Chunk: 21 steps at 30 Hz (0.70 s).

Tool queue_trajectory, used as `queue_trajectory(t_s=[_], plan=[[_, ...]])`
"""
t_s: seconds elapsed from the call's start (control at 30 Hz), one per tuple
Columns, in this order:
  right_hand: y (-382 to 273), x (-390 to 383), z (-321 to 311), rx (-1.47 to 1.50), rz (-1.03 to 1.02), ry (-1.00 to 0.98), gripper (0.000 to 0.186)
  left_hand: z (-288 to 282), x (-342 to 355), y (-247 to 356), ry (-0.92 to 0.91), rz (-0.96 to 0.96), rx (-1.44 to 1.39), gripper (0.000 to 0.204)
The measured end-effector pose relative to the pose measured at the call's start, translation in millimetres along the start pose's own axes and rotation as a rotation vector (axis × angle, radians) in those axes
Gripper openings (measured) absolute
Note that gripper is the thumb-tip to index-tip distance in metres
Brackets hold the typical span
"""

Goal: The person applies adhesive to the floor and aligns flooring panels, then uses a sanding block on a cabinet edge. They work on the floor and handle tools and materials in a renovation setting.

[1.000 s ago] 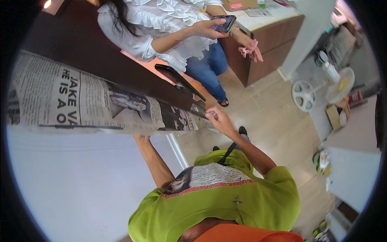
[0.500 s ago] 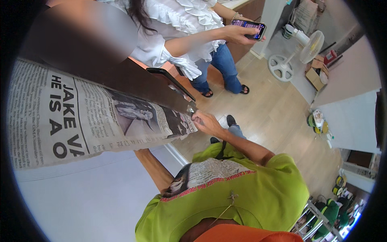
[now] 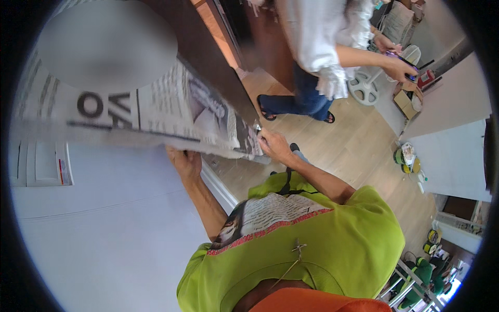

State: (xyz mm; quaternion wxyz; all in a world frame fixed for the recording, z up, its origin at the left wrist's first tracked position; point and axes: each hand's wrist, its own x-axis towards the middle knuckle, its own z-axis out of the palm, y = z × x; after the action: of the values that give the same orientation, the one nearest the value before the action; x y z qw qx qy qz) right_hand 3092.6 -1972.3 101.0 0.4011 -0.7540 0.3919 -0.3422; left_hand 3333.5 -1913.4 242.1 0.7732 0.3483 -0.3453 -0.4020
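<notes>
A printed newspaper sheet (image 3: 161, 112) lies along a dark brown panel (image 3: 205, 47), slanting across the left of the view and partly blurred. My left hand (image 3: 186, 162) is at the sheet's lower edge, fingers curled up against it and their tips partly covered by the paper. At the sheet's right end, my right hand (image 3: 275, 145) is closed by the panel's corner. A small shiny metal piece (image 3: 257, 126) shows just above its fingers. What lies inside that grip is hidden.
Beyond the panel a person in a white ruffled blouse (image 3: 317, 41) holds a phone (image 3: 403, 61). A standing fan (image 3: 364, 87), a cardboard box (image 3: 406, 104) and several tubs (image 3: 408, 161) stand to the right. A pale wall (image 3: 119, 223) fills the lower left; a metal ladder (image 3: 410, 286) is at lower right.
The sheet and panel have swung, the sheet's large print moving right in view. My left hand shows more below the paper. The other person has shifted right and lowered the phone.
</notes>
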Motion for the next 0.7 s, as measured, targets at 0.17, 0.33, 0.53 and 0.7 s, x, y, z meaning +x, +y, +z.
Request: queue_trajectory(t_s=[0.17, 0.33, 0.53, 0.7], plan=[[15.0, -2.8, 19.6, -0.084, 0.005, 0.122, 0.010, 27.7, 2.0, 5.7, -0.005, -0.001, 0.049, 0.017], [14.1, -0.8, 22.0, 0.072, 0.037, 0.104, 0.015, 0.3, 4.2, -18.1, -0.116, 0.038, 0.046, 0.021], [46.9, 24.8, 40.0, 0.099, -0.057, 0.227, 0.012, -15.0, 25.7, -48.1, -0.230, 0.098, 0.065, 0.026], [67.6, 76.8, 51.9, 0.108, 0.018, 0.320, 0.016, -12.6, 68.8, -61.7, -0.264, 0.134, 0.048, 0.024]])
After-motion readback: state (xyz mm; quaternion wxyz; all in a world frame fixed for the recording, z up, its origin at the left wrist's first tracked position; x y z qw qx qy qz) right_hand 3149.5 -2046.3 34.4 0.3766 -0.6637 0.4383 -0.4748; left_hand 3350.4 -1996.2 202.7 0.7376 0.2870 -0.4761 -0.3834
